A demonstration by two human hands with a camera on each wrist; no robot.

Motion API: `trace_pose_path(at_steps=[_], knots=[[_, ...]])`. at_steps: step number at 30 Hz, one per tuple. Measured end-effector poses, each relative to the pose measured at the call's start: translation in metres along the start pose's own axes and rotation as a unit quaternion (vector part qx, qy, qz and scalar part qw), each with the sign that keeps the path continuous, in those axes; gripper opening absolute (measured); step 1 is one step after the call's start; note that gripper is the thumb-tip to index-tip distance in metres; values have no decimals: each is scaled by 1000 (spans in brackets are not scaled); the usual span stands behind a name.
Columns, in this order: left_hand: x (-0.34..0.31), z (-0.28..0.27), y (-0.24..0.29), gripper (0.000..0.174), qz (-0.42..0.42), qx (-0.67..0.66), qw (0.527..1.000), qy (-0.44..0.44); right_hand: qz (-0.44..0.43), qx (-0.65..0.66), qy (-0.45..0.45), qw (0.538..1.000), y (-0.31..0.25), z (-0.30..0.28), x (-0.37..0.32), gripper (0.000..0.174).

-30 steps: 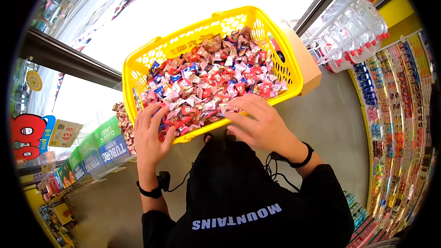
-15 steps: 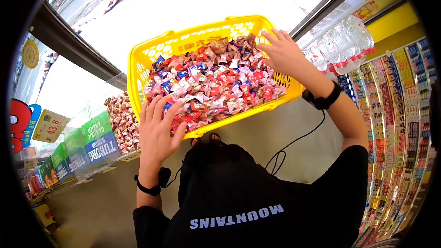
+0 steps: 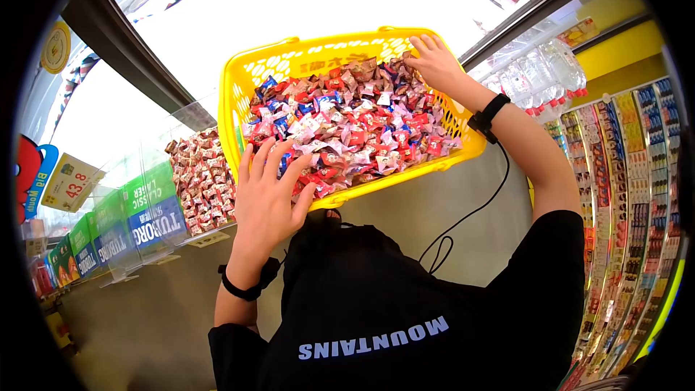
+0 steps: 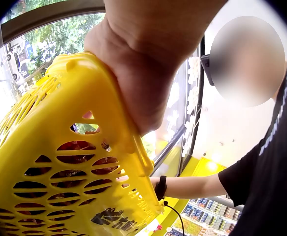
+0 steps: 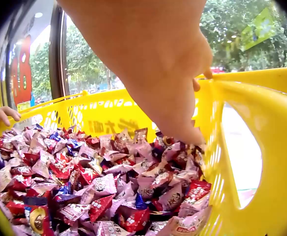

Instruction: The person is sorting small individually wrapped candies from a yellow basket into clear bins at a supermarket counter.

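Wrapped candies (image 3: 355,119) in pink, red, brown and blue fill a yellow basket (image 3: 230,112). At the basket's near left corner, the left hand (image 3: 266,199) has its fingers spread over the candies; in the left wrist view that hand (image 4: 138,73) lies against the rim. Across at the far right corner is the right hand (image 3: 438,69), fingers loosely bent. The right wrist view shows this hand (image 5: 155,64) with some fingertips at the yellow rim and its lower part close to the candies (image 5: 104,184). Neither hand visibly holds a candy.
Left of the basket are a pile of red-and-white wrapped pieces (image 3: 199,181) and green-and-blue boxes (image 3: 156,206) behind clear panels. Water bottles (image 3: 539,72) stand at the right, above packed shelves (image 3: 622,195). A black cable (image 3: 470,216) hangs from the right wrist.
The right hand has moved from the basket's near edge to the far right corner. The left hand stays at the near left corner. Basket and left hand now appear farther right in the head view.
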State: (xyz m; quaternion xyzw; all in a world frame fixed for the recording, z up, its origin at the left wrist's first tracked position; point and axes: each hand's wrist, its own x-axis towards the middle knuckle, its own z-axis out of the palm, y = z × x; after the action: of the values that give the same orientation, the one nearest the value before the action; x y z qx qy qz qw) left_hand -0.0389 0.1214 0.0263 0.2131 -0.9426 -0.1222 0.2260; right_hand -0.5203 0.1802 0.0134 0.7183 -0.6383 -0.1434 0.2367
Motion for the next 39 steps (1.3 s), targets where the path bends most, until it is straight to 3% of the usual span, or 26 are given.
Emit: trace_pose_path(at_steps=[6, 21, 24, 25, 27, 30, 34, 37, 39], knots=[[1, -2, 1, 40, 2, -1, 1000, -1, 8, -57, -69, 996, -12, -17, 8, 14], [0, -2, 1, 37, -17, -21, 1000, 3, -11, -40, -54, 998, -23, -16, 21, 15], [0, -2, 0, 37, -22, -23, 1000, 1, 23, 27, -52, 998, -21, -23, 24, 12], [0, -3, 1, 37, -25, -23, 999, 0, 8, 108, -101, 989, -21, -41, 29, 12], [0, -2, 2, 36, -30, -23, 999, 0, -21, 267, -199, 943, -22, -78, 37, 15], [1, -2, 3, 34, -31, -20, 999, 1, -76, 391, -233, 887, -31, -87, 41, 32], [0, -1, 2, 38, -25, -8, 1000, 8, -45, 225, -288, 930, -40, -70, 32, 48], [0, -1, 3, 38, -26, -5, 1000, 11, -45, 93, -265, 959, -44, -44, 18, 42], [0, -1, 3, 37, -27, -6, 1000, 13, -50, 83, -246, 965, -46, -29, 11, 41]])
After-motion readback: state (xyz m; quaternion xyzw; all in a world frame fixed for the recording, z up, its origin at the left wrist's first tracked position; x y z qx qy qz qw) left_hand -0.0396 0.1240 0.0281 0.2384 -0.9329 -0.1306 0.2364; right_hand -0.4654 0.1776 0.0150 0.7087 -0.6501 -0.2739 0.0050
